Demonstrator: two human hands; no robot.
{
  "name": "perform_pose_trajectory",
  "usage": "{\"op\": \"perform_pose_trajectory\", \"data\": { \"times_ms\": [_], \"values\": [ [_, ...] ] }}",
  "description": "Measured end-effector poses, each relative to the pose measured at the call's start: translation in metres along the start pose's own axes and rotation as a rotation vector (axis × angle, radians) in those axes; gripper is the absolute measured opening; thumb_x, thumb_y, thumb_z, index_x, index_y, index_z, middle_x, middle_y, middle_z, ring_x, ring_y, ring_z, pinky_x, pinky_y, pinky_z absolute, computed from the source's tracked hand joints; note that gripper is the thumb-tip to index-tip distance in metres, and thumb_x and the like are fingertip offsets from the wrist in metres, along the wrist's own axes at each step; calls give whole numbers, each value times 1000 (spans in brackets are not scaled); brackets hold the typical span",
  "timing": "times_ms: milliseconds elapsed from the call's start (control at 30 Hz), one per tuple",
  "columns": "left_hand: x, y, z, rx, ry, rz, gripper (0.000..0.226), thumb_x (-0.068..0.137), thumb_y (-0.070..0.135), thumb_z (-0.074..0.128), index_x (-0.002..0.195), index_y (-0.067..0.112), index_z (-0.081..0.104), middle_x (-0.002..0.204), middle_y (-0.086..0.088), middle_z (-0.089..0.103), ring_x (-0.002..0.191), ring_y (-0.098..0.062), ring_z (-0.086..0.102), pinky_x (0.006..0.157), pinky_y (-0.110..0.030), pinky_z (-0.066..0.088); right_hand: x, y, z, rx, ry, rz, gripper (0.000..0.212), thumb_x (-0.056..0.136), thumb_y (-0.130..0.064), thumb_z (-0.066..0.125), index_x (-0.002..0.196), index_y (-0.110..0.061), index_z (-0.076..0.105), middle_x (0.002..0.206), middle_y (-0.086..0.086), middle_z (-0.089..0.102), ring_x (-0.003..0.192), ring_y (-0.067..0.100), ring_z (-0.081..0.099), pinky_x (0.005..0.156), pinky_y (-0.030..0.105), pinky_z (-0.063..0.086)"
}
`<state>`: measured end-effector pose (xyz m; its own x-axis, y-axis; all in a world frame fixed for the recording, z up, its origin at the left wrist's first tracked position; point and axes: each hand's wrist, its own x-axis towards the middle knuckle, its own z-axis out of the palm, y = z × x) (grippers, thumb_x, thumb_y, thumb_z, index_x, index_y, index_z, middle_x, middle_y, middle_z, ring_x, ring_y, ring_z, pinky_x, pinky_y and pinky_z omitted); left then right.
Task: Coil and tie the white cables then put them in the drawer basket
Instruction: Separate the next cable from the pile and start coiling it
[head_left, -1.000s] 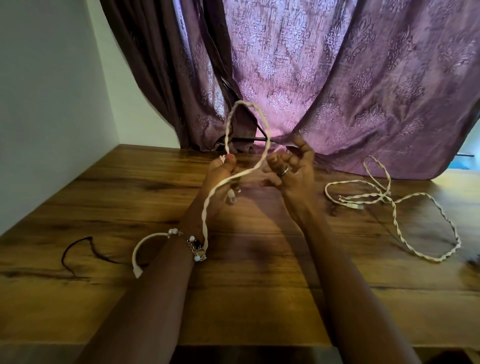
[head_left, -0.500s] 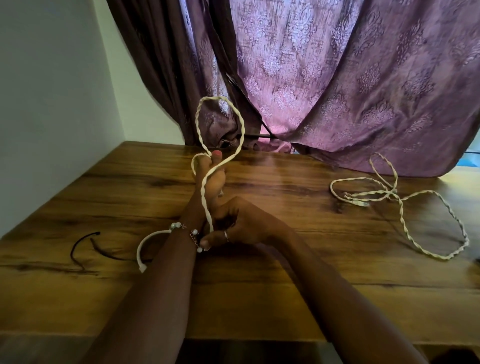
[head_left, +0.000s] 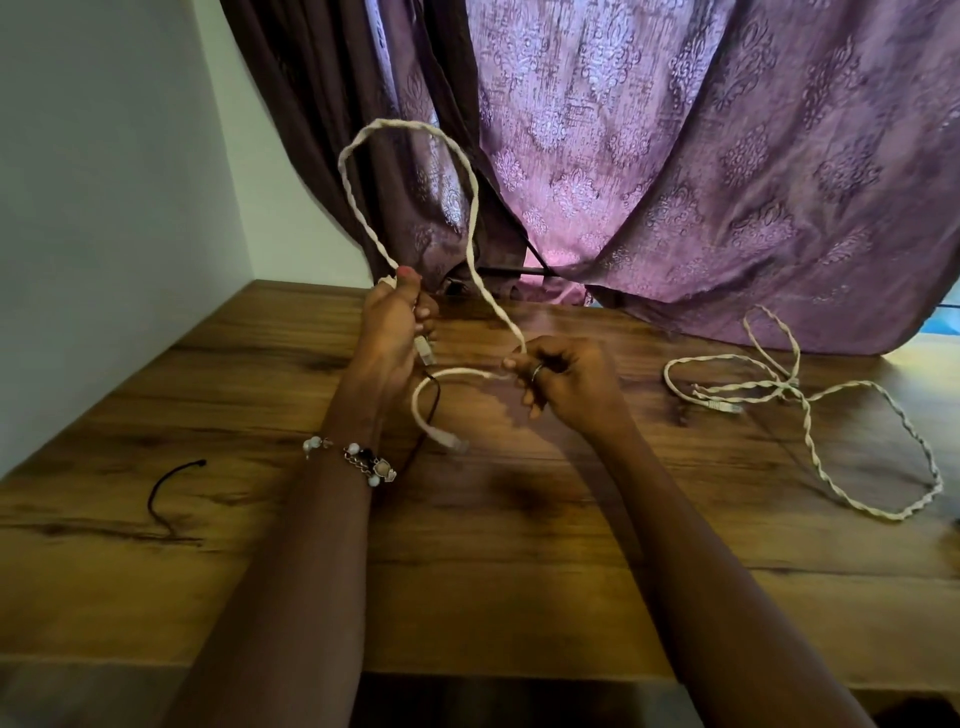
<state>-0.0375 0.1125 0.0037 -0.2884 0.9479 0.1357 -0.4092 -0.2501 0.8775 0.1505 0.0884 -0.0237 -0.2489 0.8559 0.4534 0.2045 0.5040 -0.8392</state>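
Hands work above a wooden table (head_left: 467, 571). Left hand (head_left: 395, 332) pinches a white twisted cable (head_left: 470, 208) between thumb and fingers, one connector hanging just below the grip. Its tall loop rises before the purple curtain (head_left: 727, 182). Right hand (head_left: 566, 384) is clenched on the same cable, whose free end curls down toward the tabletop. A second white cable (head_left: 810, 415) lies loose to the right; a black tie (head_left: 166, 493) lies at left.

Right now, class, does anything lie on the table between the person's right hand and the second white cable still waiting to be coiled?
Nothing visible does. The right hand pinches the cable being coiled, and only bare wooden table lies between it and the second cable to its right. The drawer basket is not in view.
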Motion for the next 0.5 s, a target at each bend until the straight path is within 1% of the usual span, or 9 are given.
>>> {"op": "perform_pose_trajectory", "data": {
  "times_ms": [67, 100, 167, 233, 300, 367, 433, 500],
  "values": [
    [-1, 2, 0, 10, -9, 11, 34, 103, 28, 38, 71, 19, 31, 40, 10, 34, 32, -4, 26, 42, -20, 26, 2, 2, -4, -14, 109, -21, 17, 86, -7, 67, 73, -17, 69, 55, 9, 61, 40, 20, 57, 41, 40, 51],
    [-3, 3, 1, 14, -14, 10, 33, 103, 28, 38, 72, 19, 32, 40, 10, 34, 33, -4, 26, 43, -20, 26, 2, 2, -6, 1, 153, -16, 17, 85, -8, 69, 73, -19, 69, 55, 7, 62, 41, 20, 58, 42, 42, 52],
    [-3, 2, 2, 28, -19, 14, 29, 103, 26, 38, 75, 19, 33, 41, 10, 35, 34, -5, 27, 44, -22, 27, 2, -2, -7, 48, 191, -14, 12, 84, -8, 70, 73, -15, 69, 54, 1, 63, 41, 19, 60, 42, 38, 53],
    [-6, 3, 3, 42, -26, 38, 26, 103, 25, 37, 78, 19, 34, 42, 10, 36, 35, -4, 27, 43, -21, 27, 0, -5, -2, 139, 162, 3, 10, 84, -5, 68, 75, -8, 69, 54, 1, 64, 41, 18, 61, 41, 30, 53],
    [-6, 4, 2, 74, -13, 84, 25, 103, 25, 38, 79, 19, 35, 43, 10, 37, 37, -4, 29, 43, -22, 26, -2, -8, 8, 228, 124, 39, 11, 86, -1, 65, 75, -3, 67, 53, 2, 63, 40, 16, 60, 40, 25, 52],
    [-7, 8, 2, 124, 0, 145, 24, 103, 25, 38, 80, 18, 34, 44, 11, 37, 38, -4, 30, 43, -23, 26, -3, -8, 20, 278, 111, 61, 11, 86, -1, 65, 77, 3, 65, 54, 6, 63, 41, 17, 61, 40, 25, 52],
    [-7, 12, 2, 167, 9, 209, 22, 103, 25, 37, 82, 17, 34, 43, 12, 38, 39, -4, 30, 44, -22, 25, -1, -6, 34, 367, 136, 99, 13, 87, -2, 64, 83, 10, 62, 56, 8, 64, 43, 18, 63, 42, 25, 53],
    [-9, 16, 3, 196, 19, 280, 20, 103, 24, 35, 85, 14, 36, 44, 11, 38, 41, -4, 31, 45, -21, 26, 2, -7, 48, 487, 144, 148, 14, 88, -1, 62, 92, 12, 58, 58, 8, 67, 48, 18, 66, 48, 27, 57]
  ]
}}
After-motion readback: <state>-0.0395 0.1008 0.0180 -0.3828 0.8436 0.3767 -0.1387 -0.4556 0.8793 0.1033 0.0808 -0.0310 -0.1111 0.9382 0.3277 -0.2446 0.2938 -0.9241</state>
